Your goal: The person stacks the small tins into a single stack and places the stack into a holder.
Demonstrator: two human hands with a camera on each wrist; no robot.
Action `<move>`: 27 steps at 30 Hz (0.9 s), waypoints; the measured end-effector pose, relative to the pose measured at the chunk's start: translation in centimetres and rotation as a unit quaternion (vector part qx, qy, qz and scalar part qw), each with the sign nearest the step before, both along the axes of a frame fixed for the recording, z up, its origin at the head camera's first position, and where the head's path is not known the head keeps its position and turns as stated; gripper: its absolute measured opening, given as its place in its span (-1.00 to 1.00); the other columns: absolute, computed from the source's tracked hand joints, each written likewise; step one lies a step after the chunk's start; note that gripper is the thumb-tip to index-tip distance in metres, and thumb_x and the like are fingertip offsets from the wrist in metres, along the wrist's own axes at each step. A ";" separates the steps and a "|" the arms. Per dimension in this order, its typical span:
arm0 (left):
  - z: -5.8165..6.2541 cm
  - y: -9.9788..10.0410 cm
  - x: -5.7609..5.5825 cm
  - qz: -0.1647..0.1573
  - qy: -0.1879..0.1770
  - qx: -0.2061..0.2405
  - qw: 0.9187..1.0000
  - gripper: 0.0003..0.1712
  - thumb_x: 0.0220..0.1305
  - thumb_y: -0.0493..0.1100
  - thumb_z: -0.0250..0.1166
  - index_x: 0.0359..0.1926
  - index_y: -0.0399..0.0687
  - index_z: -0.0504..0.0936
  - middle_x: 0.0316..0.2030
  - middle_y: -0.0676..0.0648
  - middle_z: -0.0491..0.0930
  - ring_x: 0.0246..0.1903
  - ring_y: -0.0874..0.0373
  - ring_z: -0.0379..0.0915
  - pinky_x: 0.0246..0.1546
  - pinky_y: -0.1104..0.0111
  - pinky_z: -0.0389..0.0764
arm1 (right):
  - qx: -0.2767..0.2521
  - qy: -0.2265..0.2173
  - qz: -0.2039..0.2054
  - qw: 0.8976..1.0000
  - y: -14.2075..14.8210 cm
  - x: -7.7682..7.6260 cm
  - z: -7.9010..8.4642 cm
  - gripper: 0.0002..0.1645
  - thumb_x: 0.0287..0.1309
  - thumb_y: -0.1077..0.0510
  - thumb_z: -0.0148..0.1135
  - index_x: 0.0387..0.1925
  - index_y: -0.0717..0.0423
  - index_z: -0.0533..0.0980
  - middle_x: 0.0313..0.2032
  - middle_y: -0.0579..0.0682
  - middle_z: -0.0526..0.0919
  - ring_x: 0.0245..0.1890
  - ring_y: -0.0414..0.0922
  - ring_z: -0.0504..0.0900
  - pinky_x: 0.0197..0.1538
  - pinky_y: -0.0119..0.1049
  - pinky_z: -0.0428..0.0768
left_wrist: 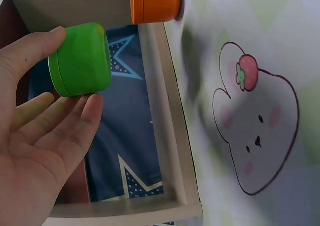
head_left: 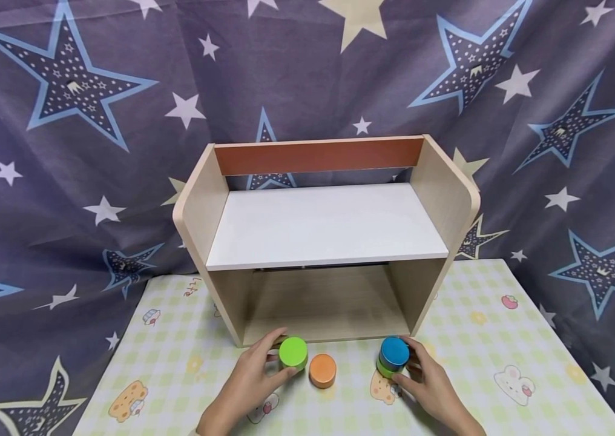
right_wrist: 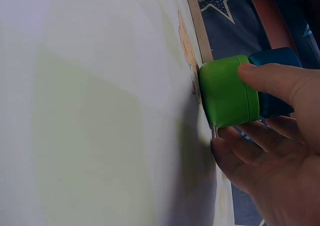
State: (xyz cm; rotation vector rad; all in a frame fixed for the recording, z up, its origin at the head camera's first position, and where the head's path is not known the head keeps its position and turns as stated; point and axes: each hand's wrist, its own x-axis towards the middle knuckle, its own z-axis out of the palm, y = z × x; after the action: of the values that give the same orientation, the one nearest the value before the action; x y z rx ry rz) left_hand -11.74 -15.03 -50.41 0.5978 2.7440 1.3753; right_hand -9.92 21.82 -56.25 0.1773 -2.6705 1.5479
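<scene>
My left hand [head_left: 250, 378] pinches a small green lidded jar [head_left: 293, 351] between thumb and fingertips. In the left wrist view this green jar [left_wrist: 82, 61] is held up off the tablecloth. Just right of it, an orange lidded jar [head_left: 322, 370] stands on the cloth. Farther right, a blue jar [head_left: 394, 352] sits on top of a second green jar [head_left: 384, 369]. The thumb and fingers of my right hand [head_left: 431, 387] grip this lower green jar [right_wrist: 227, 91] from the right side, and the blue jar [right_wrist: 275, 81] rests above the thumb.
A two-level wooden shelf unit [head_left: 329, 227] with a white upper board stands behind the jars, its front edge close to them. A checked tablecloth [head_left: 482, 339] with cartoon prints covers the table. A dark star-patterned curtain [head_left: 307, 72] hangs behind.
</scene>
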 end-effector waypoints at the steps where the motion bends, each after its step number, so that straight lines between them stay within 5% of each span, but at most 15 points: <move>1: 0.1 0.1 0.0 -0.001 -0.002 0.000 1.000 -0.10 0.15 -0.06 0.53 0.44 0.02 0.29 0.24 -0.11 0.49 0.12 0.01 0.52 0.01 0.27 0.66 | 0.000 0.000 0.000 1.000 0.0 0.0 0.0 -0.08 0.05 0.29 0.53 0.41 0.12 0.29 0.19 0.13 0.54 0.13 0.13 0.58 0.07 -0.08 0.65; 27: 0.7 1.7 -1.3 -0.035 0.004 0.014 0.999 -0.12 0.19 -0.04 0.51 0.46 0.11 0.28 0.27 -0.07 0.45 0.11 0.03 0.53 0.02 0.23 0.66 | -0.007 -0.007 -0.001 1.000 -0.1 0.1 0.0 -0.10 0.06 0.27 0.52 0.40 0.09 0.30 0.17 0.10 0.55 0.13 0.10 0.59 0.10 -0.07 0.64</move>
State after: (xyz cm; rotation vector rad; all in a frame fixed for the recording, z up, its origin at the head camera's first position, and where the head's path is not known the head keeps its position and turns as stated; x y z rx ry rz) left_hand -13.06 -13.29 -49.70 0.6958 2.6865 1.4026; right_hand -9.86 21.75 -56.21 0.1624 -2.6692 1.5719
